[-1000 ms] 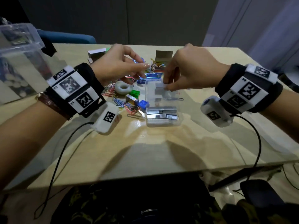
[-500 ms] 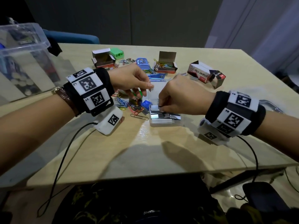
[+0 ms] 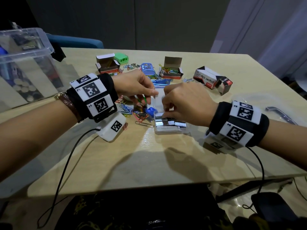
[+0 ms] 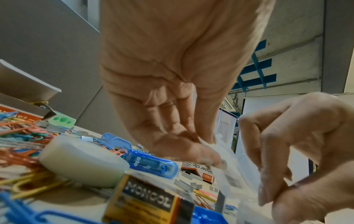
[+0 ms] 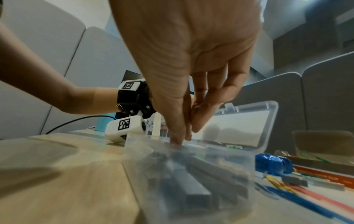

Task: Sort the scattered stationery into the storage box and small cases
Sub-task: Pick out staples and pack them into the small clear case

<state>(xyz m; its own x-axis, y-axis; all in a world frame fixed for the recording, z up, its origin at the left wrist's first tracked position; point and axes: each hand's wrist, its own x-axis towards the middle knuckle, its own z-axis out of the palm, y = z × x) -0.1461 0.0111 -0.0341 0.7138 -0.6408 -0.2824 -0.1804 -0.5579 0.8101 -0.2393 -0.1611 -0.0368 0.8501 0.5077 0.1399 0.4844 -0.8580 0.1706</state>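
- Table [image 3: 116, 163]: pale wood; near edge bare apart from two wrist-camera cables.
- Small clear case [image 3: 171, 130]: lies on the table at centre, lid [image 3: 159, 100] hinged up on its far side. Tray holds strips of grey staples [image 3: 172, 124] lying flat, several side by side.
- Right hand [image 3: 184, 103]: over the case tray, fingers bunched and pointing down, tips touching the staple strips at the tray's far end. The right wrist view shows the thumb and fingers pressed together in a narrow pinch; cannot tell whether a strip sits between them.
- Left hand [image 3: 132, 85]: just left of the right hand, thumb and forefinger pinching the upper left edge of the raised lid; remaining fingers curled loosely below.
- Just left of the case: loose coloured paper clips [image 3: 126, 110], a blue sharpener [image 3: 151, 111], and a white tape roll [image 4: 82, 160] seen from the left wrist.
- Mid table, behind the hands: blue stapler [image 3: 162, 81], blue case [image 3: 147, 68], open box of coloured clips [image 3: 171, 70].
- Right of those: black-and-white box printed "paper clip" [image 3: 207, 77], lying on its side.
- Far left: open empty box [image 3: 107, 64] with a green sharpener [image 3: 122, 58] beside it.
- Left table edge: large clear storage box [image 3: 25, 63], contents indistinct.
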